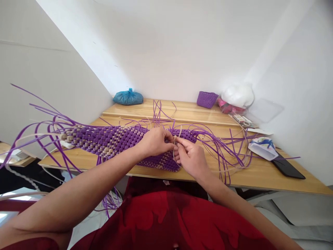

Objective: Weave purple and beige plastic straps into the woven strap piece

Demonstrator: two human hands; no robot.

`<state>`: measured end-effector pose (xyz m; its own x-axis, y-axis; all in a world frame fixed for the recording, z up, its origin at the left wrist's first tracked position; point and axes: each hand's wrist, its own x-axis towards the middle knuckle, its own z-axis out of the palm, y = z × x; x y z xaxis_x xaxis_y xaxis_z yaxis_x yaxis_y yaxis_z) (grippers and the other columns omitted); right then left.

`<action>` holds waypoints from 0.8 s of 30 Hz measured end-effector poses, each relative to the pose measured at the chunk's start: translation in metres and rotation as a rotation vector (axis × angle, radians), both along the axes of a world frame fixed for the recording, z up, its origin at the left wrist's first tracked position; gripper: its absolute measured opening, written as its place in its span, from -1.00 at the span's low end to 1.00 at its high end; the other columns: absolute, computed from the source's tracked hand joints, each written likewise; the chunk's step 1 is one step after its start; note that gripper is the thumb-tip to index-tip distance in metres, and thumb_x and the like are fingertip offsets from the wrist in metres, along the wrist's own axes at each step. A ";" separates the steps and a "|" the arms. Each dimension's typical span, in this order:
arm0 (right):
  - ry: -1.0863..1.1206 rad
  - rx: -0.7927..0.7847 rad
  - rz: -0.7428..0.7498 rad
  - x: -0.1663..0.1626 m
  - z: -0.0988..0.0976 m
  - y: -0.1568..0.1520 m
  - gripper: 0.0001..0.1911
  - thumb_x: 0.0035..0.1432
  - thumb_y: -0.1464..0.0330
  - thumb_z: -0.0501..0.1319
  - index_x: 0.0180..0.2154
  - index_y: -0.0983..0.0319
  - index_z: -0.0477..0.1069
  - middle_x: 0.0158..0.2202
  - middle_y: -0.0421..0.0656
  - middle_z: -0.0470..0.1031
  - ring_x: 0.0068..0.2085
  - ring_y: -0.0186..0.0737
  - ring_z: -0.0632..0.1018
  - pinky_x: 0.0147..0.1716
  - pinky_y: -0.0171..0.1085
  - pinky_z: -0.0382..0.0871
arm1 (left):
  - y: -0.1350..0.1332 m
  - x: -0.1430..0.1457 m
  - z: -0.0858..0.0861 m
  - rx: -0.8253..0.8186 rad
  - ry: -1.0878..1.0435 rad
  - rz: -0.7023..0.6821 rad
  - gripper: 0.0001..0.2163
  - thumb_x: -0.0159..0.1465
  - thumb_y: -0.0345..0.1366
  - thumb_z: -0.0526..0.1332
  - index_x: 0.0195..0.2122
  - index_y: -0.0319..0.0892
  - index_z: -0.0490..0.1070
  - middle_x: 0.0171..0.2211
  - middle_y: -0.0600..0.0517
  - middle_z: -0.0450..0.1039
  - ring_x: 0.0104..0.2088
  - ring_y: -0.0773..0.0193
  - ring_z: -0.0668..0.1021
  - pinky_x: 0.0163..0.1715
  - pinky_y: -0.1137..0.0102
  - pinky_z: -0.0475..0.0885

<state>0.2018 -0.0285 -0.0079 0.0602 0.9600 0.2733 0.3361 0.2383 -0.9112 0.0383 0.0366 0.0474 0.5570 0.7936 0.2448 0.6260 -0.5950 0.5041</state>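
A long woven piece (109, 140) of purple and beige plastic strips lies across the wooden table (260, 173), with loose purple strips (221, 146) fanning out at both ends. My left hand (156, 142) rests on the weave's right part, fingers pinched on a beige strip (179, 133). My right hand (191, 158) meets it from the right, fingertips closed on the same strip where the weave ends.
A raised shelf at the back holds a blue bag (128, 97), a small purple woven basket (207, 99) and a white bag over pink things (238, 97). A packet (262, 146) and a dark flat object (287, 168) lie at the table's right. Red cloth covers my lap.
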 end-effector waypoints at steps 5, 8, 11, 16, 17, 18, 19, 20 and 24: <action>-0.018 -0.030 0.124 -0.005 -0.001 -0.016 -0.43 0.35 0.34 -0.01 0.35 0.24 0.19 -0.32 -0.12 0.60 -0.40 -0.24 0.65 -0.43 -0.28 0.56 | -0.001 0.002 -0.003 -0.003 0.009 0.076 -0.84 0.13 -0.18 0.28 -0.40 -0.08 0.62 -0.47 0.07 0.58 -0.40 0.23 0.56 -0.34 0.40 0.35; -0.432 0.201 0.006 0.003 0.010 -0.020 -0.50 0.34 0.37 0.04 0.26 0.30 0.34 -0.26 -0.03 0.64 -0.36 -0.18 0.64 -0.32 -0.24 0.54 | -0.002 0.002 -0.004 -0.001 0.009 0.080 -0.84 0.11 -0.19 0.27 -0.39 -0.08 0.63 -0.45 0.07 0.59 -0.39 0.22 0.56 -0.34 0.39 0.36; -0.808 0.497 -0.096 0.015 0.034 -0.007 -0.62 0.33 0.43 0.08 0.10 0.26 0.50 -0.12 0.00 0.61 -0.17 -0.14 0.62 -0.13 -0.21 0.49 | 0.000 0.001 -0.005 -0.017 0.002 0.065 -0.84 0.10 -0.17 0.30 -0.38 -0.09 0.62 -0.45 0.07 0.58 -0.39 0.21 0.55 -0.33 0.39 0.36; -1.204 0.659 0.102 0.024 0.071 0.029 -0.76 0.30 0.53 0.11 -0.15 0.27 0.55 0.03 0.02 0.49 0.01 -0.08 0.47 -0.05 -0.18 0.42 | 0.002 -0.001 -0.008 -0.016 -0.042 0.015 -0.85 0.11 -0.17 0.32 -0.39 -0.10 0.60 -0.41 0.09 0.59 -0.37 0.23 0.54 -0.32 0.39 0.36; -1.252 0.653 0.141 0.025 0.075 0.033 -0.79 0.30 0.53 0.12 -0.22 0.28 0.54 -0.01 0.00 0.50 -0.01 -0.08 0.46 -0.07 -0.19 0.40 | 0.002 -0.001 -0.008 -0.019 -0.054 0.005 -0.86 0.11 -0.17 0.32 -0.38 -0.10 0.60 -0.40 0.08 0.59 -0.36 0.23 0.55 -0.30 0.39 0.38; -1.283 0.638 0.159 0.025 0.078 0.036 -0.81 0.29 0.53 0.13 -0.24 0.29 0.52 -0.06 -0.01 0.51 -0.04 -0.09 0.44 -0.09 -0.20 0.38 | 0.002 -0.001 -0.009 -0.023 -0.064 0.000 -0.86 0.11 -0.18 0.33 -0.38 -0.11 0.60 -0.40 0.08 0.59 -0.35 0.23 0.55 -0.27 0.39 0.39; -1.300 0.625 0.159 0.025 0.079 0.037 -0.82 0.29 0.54 0.13 -0.23 0.30 0.51 -0.11 -0.02 0.52 -0.07 -0.11 0.43 -0.11 -0.21 0.36 | 0.002 -0.002 -0.009 -0.027 -0.071 -0.002 -0.86 0.11 -0.19 0.33 -0.38 -0.11 0.61 -0.39 0.08 0.60 -0.35 0.23 0.55 -0.26 0.38 0.40; -1.310 0.610 0.148 0.025 0.080 0.037 -0.83 0.29 0.54 0.13 -0.21 0.30 0.50 -0.15 -0.03 0.52 -0.10 -0.12 0.42 -0.13 -0.21 0.34 | 0.002 -0.002 -0.009 -0.028 -0.075 -0.003 -0.86 0.11 -0.19 0.33 -0.37 -0.11 0.61 -0.39 0.08 0.60 -0.35 0.23 0.55 -0.25 0.38 0.40; -1.316 0.591 0.148 0.028 0.080 0.032 -0.84 0.30 0.51 0.14 -0.27 0.26 0.49 -0.25 -0.08 0.50 -0.17 -0.14 0.39 -0.18 -0.21 0.25 | 0.002 -0.001 -0.008 -0.033 -0.080 -0.004 -0.88 0.12 -0.20 0.34 -0.38 -0.10 0.61 -0.41 0.09 0.60 -0.36 0.24 0.55 -0.28 0.40 0.40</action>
